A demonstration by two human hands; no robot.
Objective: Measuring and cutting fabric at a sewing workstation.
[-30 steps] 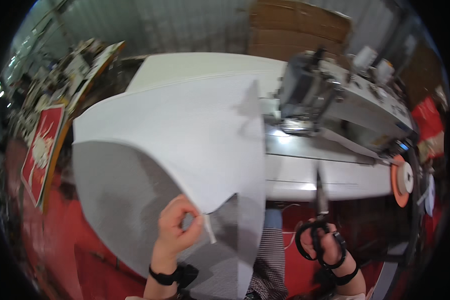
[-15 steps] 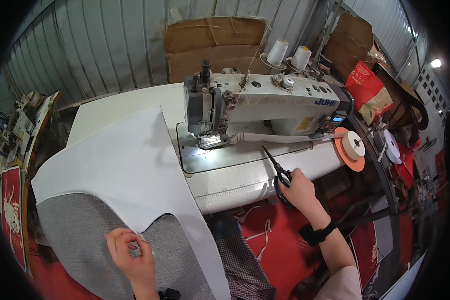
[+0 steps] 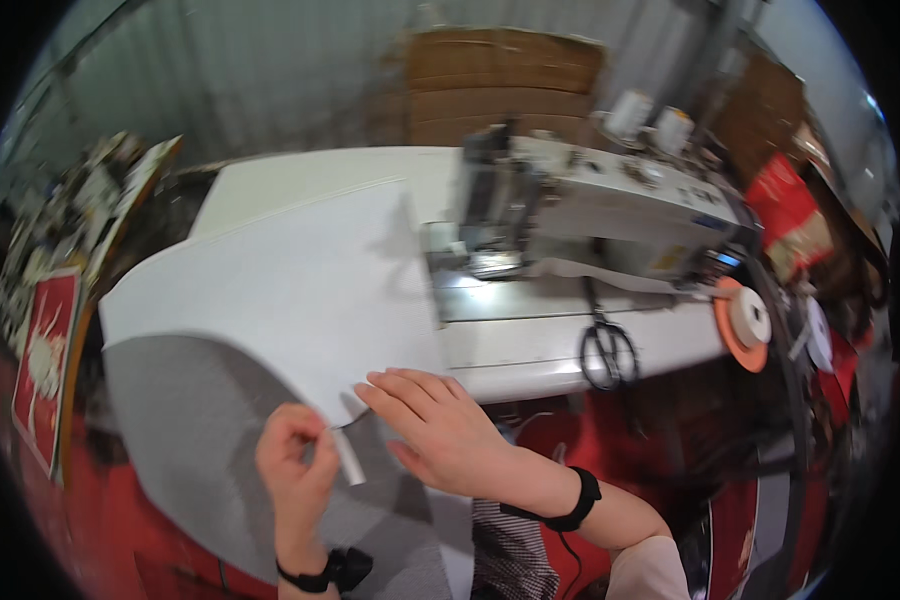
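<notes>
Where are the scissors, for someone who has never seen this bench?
Start at the white sewing machine on the white table. Just in front of it, near the table's front edge, lie the scissors, points toward the machine. They are the only dark, two-looped thing there, left of the orange-rimmed tape roll; neither hand touches them.

sewing machine [image 3: 610,205], black scissors [image 3: 608,352], cardboard boxes [image 3: 505,85] behind

White sewing table [image 3: 530,350], w/ sewing machine [image 3: 590,205], black scissors [image 3: 608,350], white fabric sheet [image 3: 290,290]
</notes>
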